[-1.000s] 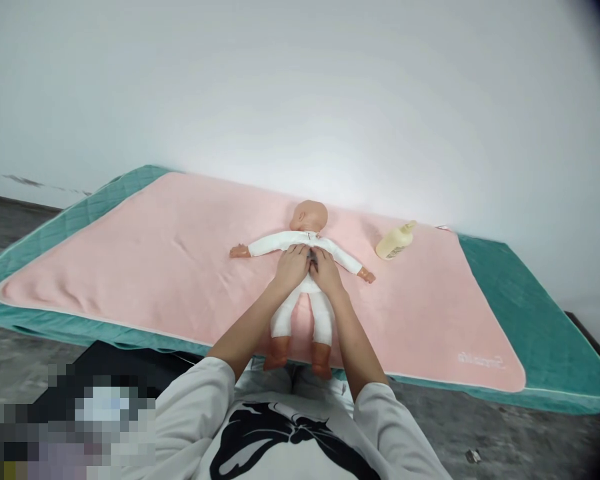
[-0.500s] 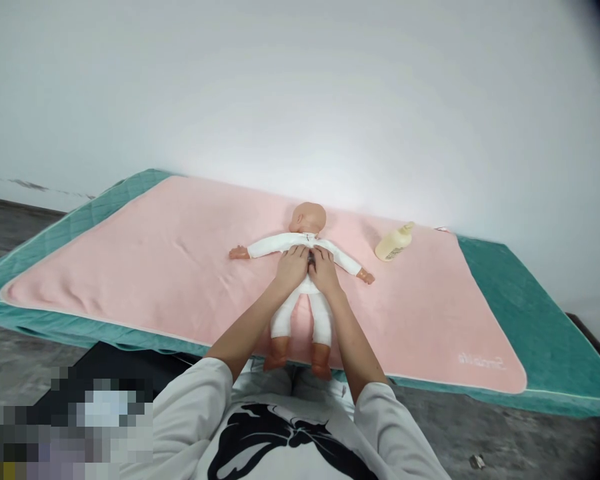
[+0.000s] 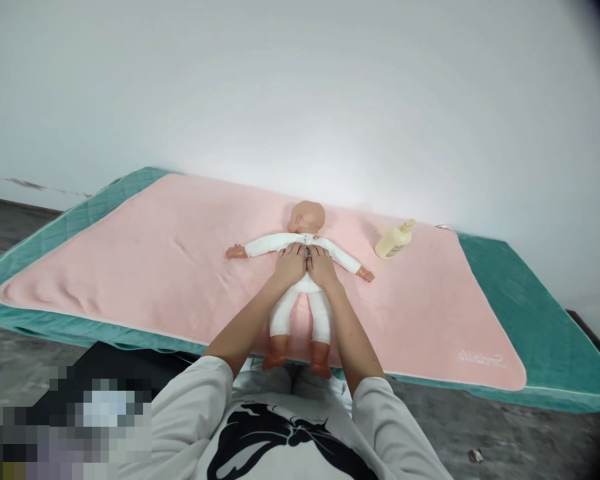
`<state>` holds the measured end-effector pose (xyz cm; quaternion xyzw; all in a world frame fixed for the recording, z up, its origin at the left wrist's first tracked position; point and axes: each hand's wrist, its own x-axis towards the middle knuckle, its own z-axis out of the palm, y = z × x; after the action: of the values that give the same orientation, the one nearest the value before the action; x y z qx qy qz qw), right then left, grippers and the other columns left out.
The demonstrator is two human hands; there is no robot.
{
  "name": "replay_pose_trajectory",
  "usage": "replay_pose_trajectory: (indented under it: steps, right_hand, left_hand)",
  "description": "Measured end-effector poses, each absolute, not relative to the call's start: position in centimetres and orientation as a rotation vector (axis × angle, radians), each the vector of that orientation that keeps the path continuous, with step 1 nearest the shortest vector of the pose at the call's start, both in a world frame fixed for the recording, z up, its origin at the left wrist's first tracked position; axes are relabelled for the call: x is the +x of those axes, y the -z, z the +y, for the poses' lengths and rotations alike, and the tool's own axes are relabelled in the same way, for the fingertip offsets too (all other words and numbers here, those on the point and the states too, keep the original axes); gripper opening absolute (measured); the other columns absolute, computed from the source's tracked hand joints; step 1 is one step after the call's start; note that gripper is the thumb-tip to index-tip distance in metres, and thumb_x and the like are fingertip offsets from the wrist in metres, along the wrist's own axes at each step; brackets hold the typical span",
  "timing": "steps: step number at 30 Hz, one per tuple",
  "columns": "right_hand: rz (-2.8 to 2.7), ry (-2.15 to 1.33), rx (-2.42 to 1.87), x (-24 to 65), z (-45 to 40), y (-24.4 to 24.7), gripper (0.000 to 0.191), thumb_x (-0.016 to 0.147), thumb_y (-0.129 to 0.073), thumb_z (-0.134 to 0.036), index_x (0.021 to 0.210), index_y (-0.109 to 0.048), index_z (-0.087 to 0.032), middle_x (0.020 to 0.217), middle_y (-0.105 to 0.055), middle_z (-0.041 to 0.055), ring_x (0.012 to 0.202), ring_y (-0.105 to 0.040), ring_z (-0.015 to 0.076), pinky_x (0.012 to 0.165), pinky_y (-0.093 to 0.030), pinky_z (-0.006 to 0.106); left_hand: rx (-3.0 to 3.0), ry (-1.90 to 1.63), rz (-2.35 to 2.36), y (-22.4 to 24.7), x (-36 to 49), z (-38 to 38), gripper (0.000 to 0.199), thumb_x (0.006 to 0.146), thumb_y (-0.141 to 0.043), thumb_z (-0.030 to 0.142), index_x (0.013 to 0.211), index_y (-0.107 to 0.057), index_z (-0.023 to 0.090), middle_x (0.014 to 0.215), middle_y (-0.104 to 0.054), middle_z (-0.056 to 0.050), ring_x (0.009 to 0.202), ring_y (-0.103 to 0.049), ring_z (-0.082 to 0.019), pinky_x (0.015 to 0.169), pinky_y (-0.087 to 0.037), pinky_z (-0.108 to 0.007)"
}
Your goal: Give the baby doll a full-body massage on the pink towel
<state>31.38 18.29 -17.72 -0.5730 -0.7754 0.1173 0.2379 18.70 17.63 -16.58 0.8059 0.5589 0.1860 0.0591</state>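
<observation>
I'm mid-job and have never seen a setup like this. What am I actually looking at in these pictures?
There's no machine here, just two bare human hands. Every picture comes from one camera worn on the head, looking forward and down. The left hand and right hand lie side by side on the body of a doll in white, neither clearly gripping anything. The doll is on a pink blanket over a green mattress, with a pale yellow pump bottle to the right.
</observation>
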Motion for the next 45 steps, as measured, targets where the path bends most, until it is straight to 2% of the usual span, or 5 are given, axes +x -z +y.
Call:
replay_pose_trajectory:
  steps: [9, 12, 16, 20, 45]
  right_hand:
    - [-2.138, -0.321, -1.513, 32.0, 16.3, 16.8, 0.047, 0.088, -0.045, -0.014, 0.134, -0.050, -0.011, 0.143, -0.045, 0.0209, 0.137, -0.040, 0.0285, 0.112, -0.037, 0.049]
    - [-2.114, -0.280, -1.554, 32.1, 13.8, 16.2, 0.046, 0.088, -0.047, -0.014, 0.133, -0.052, -0.013, 0.145, -0.042, 0.0206, 0.134, -0.042, 0.0306, 0.106, -0.043, 0.050]
    - [-2.095, -0.183, -1.579, 31.5, 10.3, 16.3, 0.042, 0.087, -0.047, -0.011, 0.128, -0.057, -0.017, 0.134, -0.052, 0.0174, 0.122, -0.051, 0.0301, 0.101, -0.047, 0.049]
    - [-2.087, -0.171, -1.590, 30.9, 8.9, 17.1, 0.037, 0.088, -0.046, -0.010, 0.122, -0.060, -0.016, 0.123, -0.060, 0.0154, 0.116, -0.054, 0.0278, 0.100, -0.047, 0.045]
    - [-2.045, -0.199, -1.575, 31.2, 10.5, 17.5, 0.035, 0.091, -0.046, -0.014, 0.122, -0.064, -0.015, 0.124, -0.061, 0.0126, 0.114, -0.052, 0.0262, 0.101, -0.044, 0.042]
  left_hand:
    - [2.465, -0.665, 1.542, 16.7, 17.0, 16.7, 0.047, 0.089, -0.044, 0.014, 0.136, -0.050, 0.014, 0.148, -0.045, -0.014, 0.140, -0.036, -0.028, 0.109, -0.038, -0.045]
    - [2.542, -0.770, 1.478, 16.6, 16.1, 14.9, 0.037, 0.091, -0.046, 0.017, 0.127, -0.057, 0.016, 0.140, -0.052, -0.014, 0.133, -0.042, -0.028, 0.108, -0.039, -0.047]
    - [2.635, -0.784, 1.412, 17.1, 15.3, 11.7, 0.027, 0.093, -0.048, 0.021, 0.114, -0.064, 0.018, 0.127, -0.059, -0.013, 0.122, -0.051, -0.027, 0.103, -0.044, -0.044]
    - [2.655, -0.755, 1.396, 18.2, 15.3, 9.9, 0.031, 0.094, -0.046, 0.020, 0.120, -0.061, 0.019, 0.123, -0.062, -0.012, 0.120, -0.053, -0.025, 0.104, -0.043, -0.041]
    - [2.618, -0.561, 1.556, 16.7, 16.4, 12.3, 0.020, 0.095, -0.046, 0.023, 0.107, -0.060, 0.016, 0.111, -0.061, -0.011, 0.104, -0.054, -0.026, 0.087, -0.045, -0.040]
